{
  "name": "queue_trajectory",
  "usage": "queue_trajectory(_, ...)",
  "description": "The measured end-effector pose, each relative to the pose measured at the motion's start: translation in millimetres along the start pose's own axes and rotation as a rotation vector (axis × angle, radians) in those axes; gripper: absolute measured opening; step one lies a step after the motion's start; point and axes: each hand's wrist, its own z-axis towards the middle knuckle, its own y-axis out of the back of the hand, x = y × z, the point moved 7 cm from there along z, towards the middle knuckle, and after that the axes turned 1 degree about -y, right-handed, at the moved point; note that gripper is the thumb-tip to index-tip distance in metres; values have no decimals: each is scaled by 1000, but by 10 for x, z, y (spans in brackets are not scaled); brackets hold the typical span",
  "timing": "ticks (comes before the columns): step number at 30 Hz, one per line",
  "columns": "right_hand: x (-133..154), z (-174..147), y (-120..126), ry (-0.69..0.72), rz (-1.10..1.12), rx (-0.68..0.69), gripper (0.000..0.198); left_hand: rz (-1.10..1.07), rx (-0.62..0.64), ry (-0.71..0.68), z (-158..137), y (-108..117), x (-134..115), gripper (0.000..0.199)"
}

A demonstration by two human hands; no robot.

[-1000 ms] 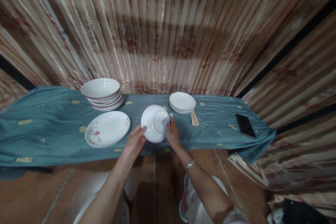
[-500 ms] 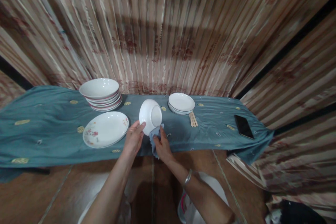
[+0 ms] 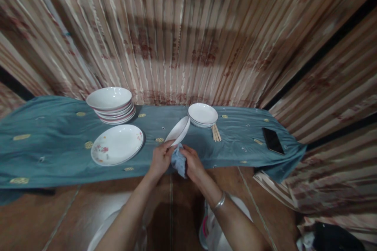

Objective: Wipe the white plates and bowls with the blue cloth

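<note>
In front of me, just above the table's near edge, a small white dish [image 3: 178, 130] is tilted nearly edge-on. My left hand [image 3: 161, 159] grips its lower left rim. A light blue cloth [image 3: 179, 161] is bunched in my right hand [image 3: 192, 161], pressed near the dish's lower edge and hanging down below it. To the right of the dish, close to its upper rim, stands a stack of small white plates [image 3: 203, 114]. A silver bangle [image 3: 220, 200] circles my right wrist.
Left on the blue-green tablecloth [image 3: 59, 137] are a stack of large bowls [image 3: 110, 100] and a flowered oval plate [image 3: 120, 145]. Chopsticks [image 3: 216, 133] lie by the small plates; a phone [image 3: 273, 140] rests farther right. A pleated curtain [image 3: 165, 47] hangs behind the table.
The dish has turned from showing its underside to nearly edge-on, shifting slightly right. Both hands have moved a little right and closer together, the cloth still in my right hand.
</note>
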Motion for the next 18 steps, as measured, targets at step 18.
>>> queue_trajectory(18, 539, 442, 775, 405, -964, -303, 47, 178, 438, -231, -204, -372, 325, 18)
